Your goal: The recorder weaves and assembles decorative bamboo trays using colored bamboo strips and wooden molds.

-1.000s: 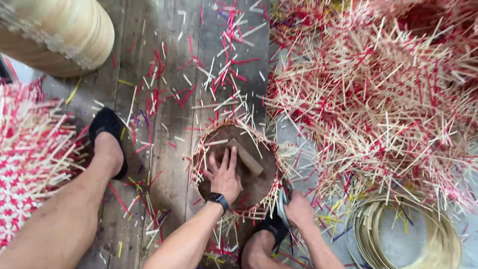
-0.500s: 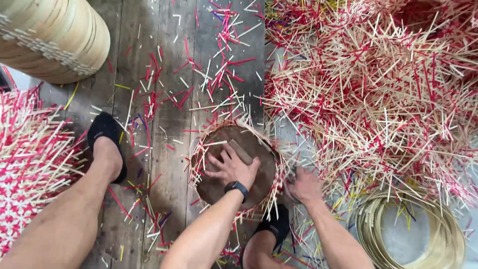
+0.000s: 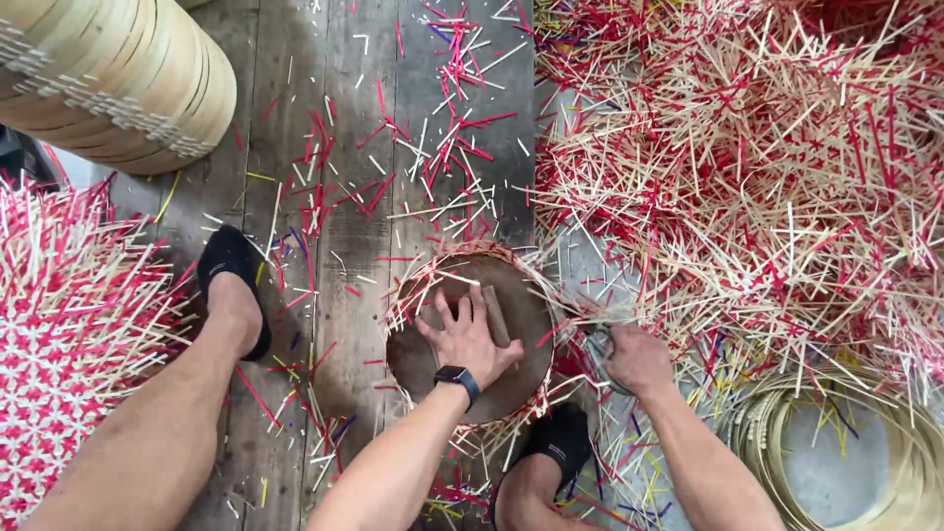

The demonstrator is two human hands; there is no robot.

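A round brown wooden form (image 3: 433, 369) lies on the plank floor, with a rim of woven red and pale bamboo strips (image 3: 462, 258) sticking out around it. My left hand (image 3: 470, 339) presses flat on the form, fingers spread, a black watch on the wrist. Beside its fingers a small wooden block (image 3: 497, 315) rests on the form. Just right of the form, my right hand (image 3: 637, 359) is closed among the loose strips, apparently around a small dark tool (image 3: 596, 330) that is mostly hidden. My feet in black socks (image 3: 231, 261) sit either side of the form.
A large woven panel with bristling red and pale strip ends (image 3: 767, 167) fills the right side, and another (image 3: 59, 334) lies at the left. A stack of bamboo hoops (image 3: 118, 79) sits top left, and coiled bamboo rings (image 3: 846, 442) lie bottom right. Cut strips litter the planks (image 3: 334, 197).
My left hand has shifted on the form and spread its fingers. My right hand has moved right, away from the form's edge into the loose strips.
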